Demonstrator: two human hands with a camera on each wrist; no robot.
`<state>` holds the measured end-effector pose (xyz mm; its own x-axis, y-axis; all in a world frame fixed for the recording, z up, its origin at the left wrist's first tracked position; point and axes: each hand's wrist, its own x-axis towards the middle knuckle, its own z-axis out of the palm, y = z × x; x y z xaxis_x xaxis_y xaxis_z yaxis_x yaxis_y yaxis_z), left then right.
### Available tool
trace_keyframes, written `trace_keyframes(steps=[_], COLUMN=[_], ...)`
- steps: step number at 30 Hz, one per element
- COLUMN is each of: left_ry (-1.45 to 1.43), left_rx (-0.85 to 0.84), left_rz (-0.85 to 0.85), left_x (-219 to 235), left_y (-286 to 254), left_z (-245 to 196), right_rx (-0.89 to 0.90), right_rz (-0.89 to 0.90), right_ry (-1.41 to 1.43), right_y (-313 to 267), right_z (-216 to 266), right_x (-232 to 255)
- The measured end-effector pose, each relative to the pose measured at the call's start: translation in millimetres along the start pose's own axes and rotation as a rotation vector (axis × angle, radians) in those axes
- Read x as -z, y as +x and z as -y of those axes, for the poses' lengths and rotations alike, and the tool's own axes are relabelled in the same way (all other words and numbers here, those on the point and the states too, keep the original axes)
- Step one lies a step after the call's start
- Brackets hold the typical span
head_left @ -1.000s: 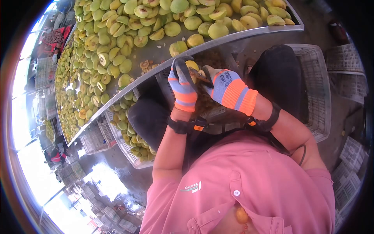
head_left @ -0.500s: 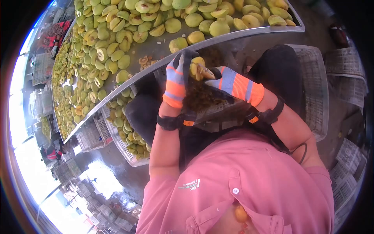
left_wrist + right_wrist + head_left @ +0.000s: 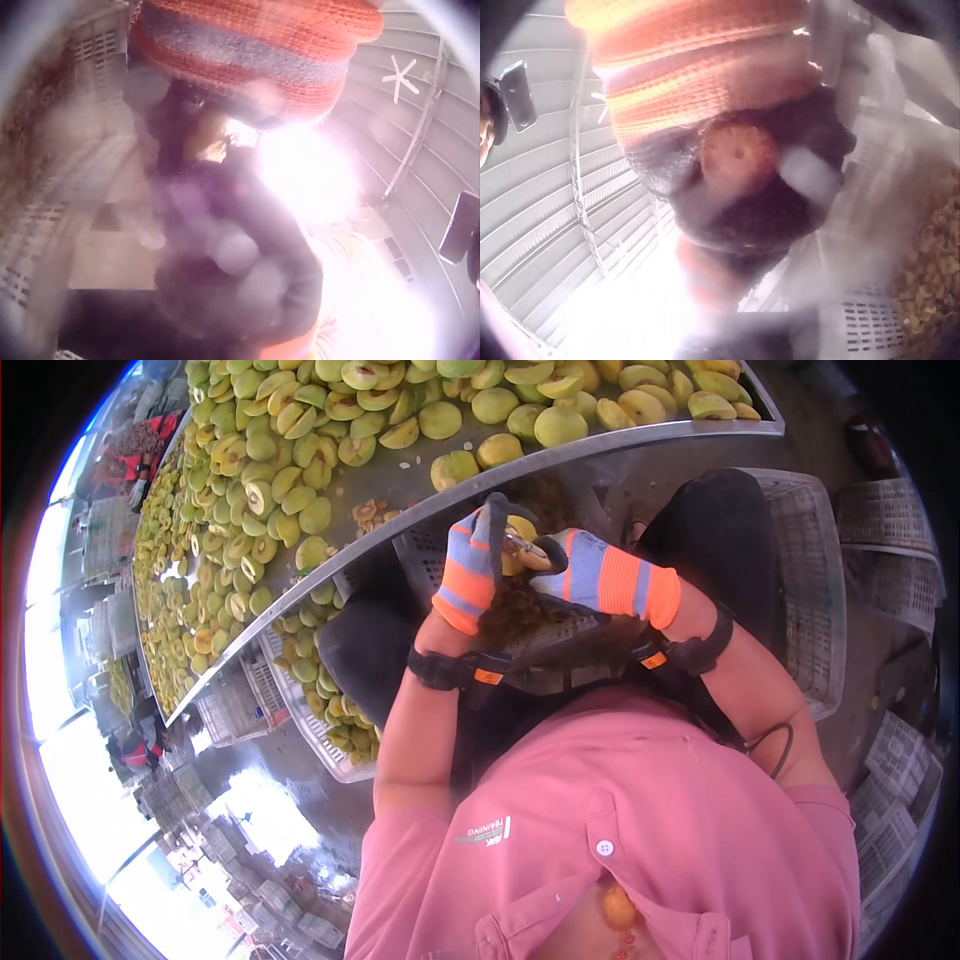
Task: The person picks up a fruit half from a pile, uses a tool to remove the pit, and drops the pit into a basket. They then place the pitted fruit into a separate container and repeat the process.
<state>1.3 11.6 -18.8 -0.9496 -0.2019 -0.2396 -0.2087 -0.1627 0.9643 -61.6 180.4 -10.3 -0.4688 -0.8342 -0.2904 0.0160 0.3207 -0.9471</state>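
Observation:
In the head view my left hand (image 3: 468,570), in a grey and orange knit glove with dark coated fingers, grips a yellow-green fruit (image 3: 521,526). My right hand (image 3: 592,574), gloved alike, holds a small tool (image 3: 540,554) with a wooden handle and a metal end. The metal end is right at the fruit, between the two hands. In the right wrist view the handle's round butt (image 3: 739,156) shows out of the dark fist. Glare blurs the left wrist view, where a bit of yellow fruit (image 3: 212,144) shows among the glove's fingers.
A metal-rimmed table (image 3: 600,444) piled with halved green-yellow fruit (image 3: 300,460) lies ahead. Below my hands stands a crate (image 3: 871,319) with yellowish pieces. A crate of fruit (image 3: 335,705) is by my left knee, and another white crate (image 3: 815,590) by my right.
Both hands first shifted left and apart, showing the fruit between them. Since then the left hand has come back right, closer to the right hand, and the tool's metal end shows at the fruit.

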Motion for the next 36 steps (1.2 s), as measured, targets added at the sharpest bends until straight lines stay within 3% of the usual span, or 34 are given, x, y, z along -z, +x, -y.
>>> trace_keyframes(steps=[2, 5, 6, 9, 12, 15, 18, 21, 22, 23, 25, 27, 30, 32, 36], left_ry=[0.068, 0.096, 0.096, 0.109, 0.160, -0.089, 0.272, 0.793, 0.425, 0.062, 0.005, -0.008, 0.354, 0.024, -0.163], left_rx=[0.063, 0.123, 0.137, -0.002, -0.355, -0.438, -0.675, -0.729, -0.587, -0.434, -0.372, -0.341, -0.507, -0.374, -0.326], left_rz=[0.092, 0.147, 0.156, 0.064, -0.138, -0.276, -0.307, -0.489, -0.502, -0.506, -0.586, -0.657, -0.718, -0.753, -0.851], left_x=[5, 6, 6, 1, -15, -28, -27, -5, 4, 10, 21, 37, 72, 85, 116], left_y=[0, -3, -4, -14, -29, -31, -38, -43, -46, -53, -69, -86, -109, -135, -171], left_z=[-3, -11, -13, -13, -17, -22, -25, -17, -17, -19, -38, -50, -46, -55, -66], right_rx=[-0.062, -0.365, -0.263, -0.259, -0.233, -0.276, -0.160, -0.071, -0.142, -0.044, 0.151, 0.028, -0.146, -0.247, -0.174], right_rz=[0.060, 0.205, 0.146, 0.067, 0.382, 0.516, 0.794, 0.698, 0.729, 0.436, -0.131, -0.050, 0.034, 0.047, 0.053], right_ry=[-0.066, 0.064, 0.030, 0.021, 0.510, 0.950, 1.313, 1.309, 1.197, 0.846, 0.126, 0.206, 0.286, 0.323, 0.241], right_y=[-1, -9, -13, -13, -15, -19, -21, -24, -18, -14, -4, -4, -4, -3, -2], right_z=[3, 28, 33, 19, 18, 20, 19, 22, 17, 6, -20, -10, 4, 8, 7], right_x=[6, 20, 19, 12, 8, -5, -8, -1, 6, -5, -30, -34, -29, -32, -35])
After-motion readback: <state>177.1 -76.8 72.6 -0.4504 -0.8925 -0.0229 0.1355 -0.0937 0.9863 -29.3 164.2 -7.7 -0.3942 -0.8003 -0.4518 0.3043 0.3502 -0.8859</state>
